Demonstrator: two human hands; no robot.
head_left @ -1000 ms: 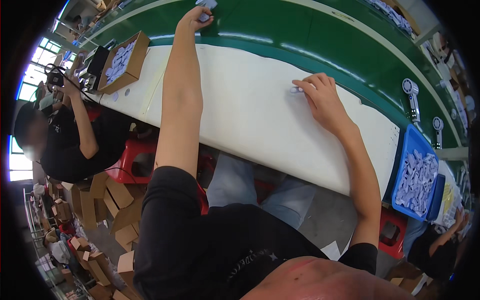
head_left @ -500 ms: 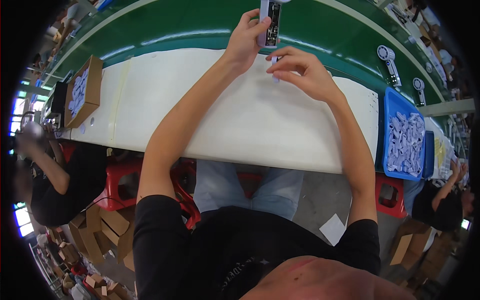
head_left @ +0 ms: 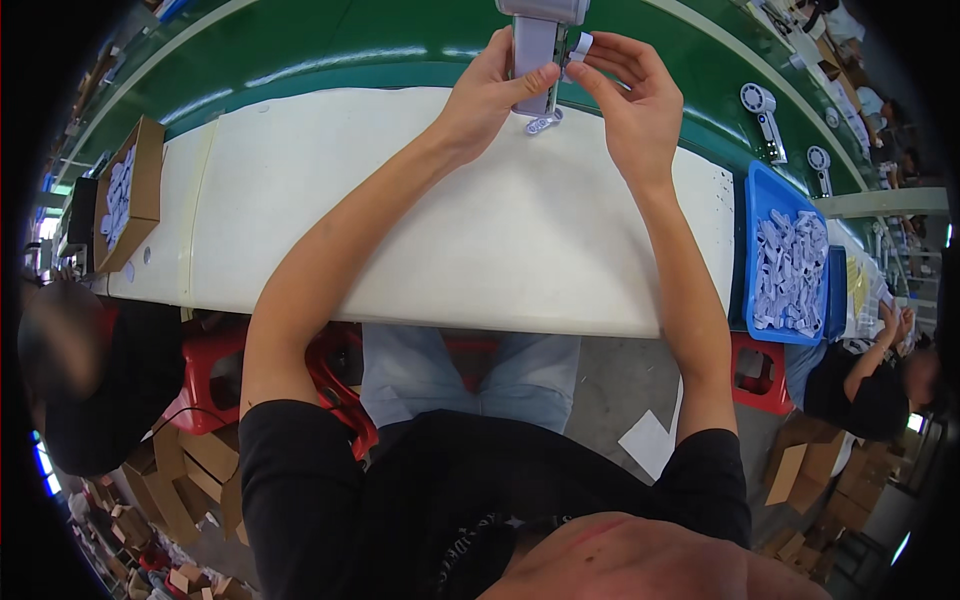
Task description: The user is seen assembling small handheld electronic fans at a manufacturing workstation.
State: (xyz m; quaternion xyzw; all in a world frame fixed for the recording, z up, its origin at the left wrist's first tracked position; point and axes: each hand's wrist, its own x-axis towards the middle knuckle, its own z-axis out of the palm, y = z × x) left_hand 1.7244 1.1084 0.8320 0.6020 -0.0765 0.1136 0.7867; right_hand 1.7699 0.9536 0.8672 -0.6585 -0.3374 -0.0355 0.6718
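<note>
My left hand point(head_left: 482, 108) is closed around the lilac handle of a handheld fan point(head_left: 534, 55), thumb across its front. The fan's head reaches the top edge of the picture. My right hand point(head_left: 638, 105) is beside the handle's right side, pinching a small pale strip-like piece point(head_left: 582, 46) between thumb and fingers. Whether that piece touches the handle, I cannot tell. Just below the handle, a small pale part with round marks point(head_left: 544, 122) lies on the white table mat point(head_left: 420, 240).
A blue bin point(head_left: 752, 255) of pale parts stands at the right. A cardboard box point(head_left: 147, 185) of similar parts is at the left. Two fans, including this nearer one point(head_left: 765, 120), lie on the green surface point(head_left: 400, 30) beyond the mat. People sit on both sides.
The fan has been turned: its open side with dark circuitry faced me before, and now a plain lilac face does. My right hand has risen to the handle's side with the small piece.
</note>
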